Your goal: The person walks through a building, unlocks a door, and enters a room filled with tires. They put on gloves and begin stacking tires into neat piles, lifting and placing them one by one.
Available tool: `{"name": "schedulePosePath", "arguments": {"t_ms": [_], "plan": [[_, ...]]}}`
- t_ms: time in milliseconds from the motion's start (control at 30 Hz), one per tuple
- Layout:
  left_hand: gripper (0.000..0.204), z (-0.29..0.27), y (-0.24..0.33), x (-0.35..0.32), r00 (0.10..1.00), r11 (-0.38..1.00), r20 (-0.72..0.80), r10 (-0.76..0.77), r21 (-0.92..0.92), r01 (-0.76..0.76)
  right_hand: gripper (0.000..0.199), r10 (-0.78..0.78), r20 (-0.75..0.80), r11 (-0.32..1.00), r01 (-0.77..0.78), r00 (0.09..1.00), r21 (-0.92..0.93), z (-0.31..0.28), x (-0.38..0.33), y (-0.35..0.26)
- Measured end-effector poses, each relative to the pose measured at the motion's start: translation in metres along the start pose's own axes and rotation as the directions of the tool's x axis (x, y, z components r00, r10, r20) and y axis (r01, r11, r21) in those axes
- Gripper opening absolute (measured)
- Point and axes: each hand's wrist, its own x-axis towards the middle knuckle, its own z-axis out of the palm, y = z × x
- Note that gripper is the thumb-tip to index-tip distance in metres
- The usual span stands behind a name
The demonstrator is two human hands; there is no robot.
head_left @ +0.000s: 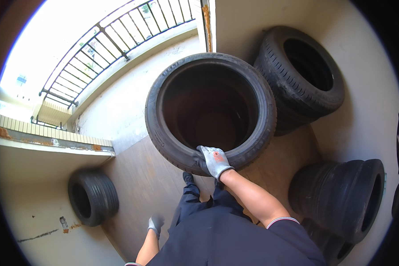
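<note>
"Where does the large tyre (266, 108) sit against the person's fingers?"

"Right at them. It stands in front of the legs, its round opening facing up, and the gloved right hand (215, 162) is on the nearest stretch of its rim."

"Resting there or gripping?"

"Gripping, it seems: the fingers are bent over the rim at the edge of the opening. Most of the tyre lies beyond them, farther from the body."

"And the left hand (155, 223)?"

"Hanging low beside the left leg, gloved too, well apart from the tyre. It is blurred, so whether those fingers are curled or loose can't be told."

"Anything near the tyre?"

"A stack of worn tyres (275, 71) just beyond its right side, and a lone upright tyre (95, 195) well off to the left."
</note>
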Motion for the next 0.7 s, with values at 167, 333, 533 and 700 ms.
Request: {"name": "schedulePosePath", "arguments": {"t_ms": [167,333,533,700], "plan": [[0.056,-0.026,0.053,0.053,0.999,0.997,0.019,0.038,-0.073,-0.036,0.055,0.098,-0.042,0.995,-0.099,0.994,-0.018,0.009,0.018,-0.024],[0.051,-0.071,0.099,0.112,0.978,0.968,0.112,0.177,0.161,-0.194,0.042,0.321,0.098,0.946,-0.324,0.942,0.027,0.039,0.076,-0.058],[0.053,-0.123,0.125,0.152,0.967,0.965,0.111,0.229,0.106,-0.241,0.039,0.489,0.199,0.869,-0.494,0.849,-0.024,0.079,0.136,-0.06],[0.051,-0.124,0.18,0.153,0.971,0.972,0.018,0.237,-0.004,-0.237,0.058,0.584,0.198,0.805,-0.594,0.788,-0.01,0.073,0.133,-0.065]]}}
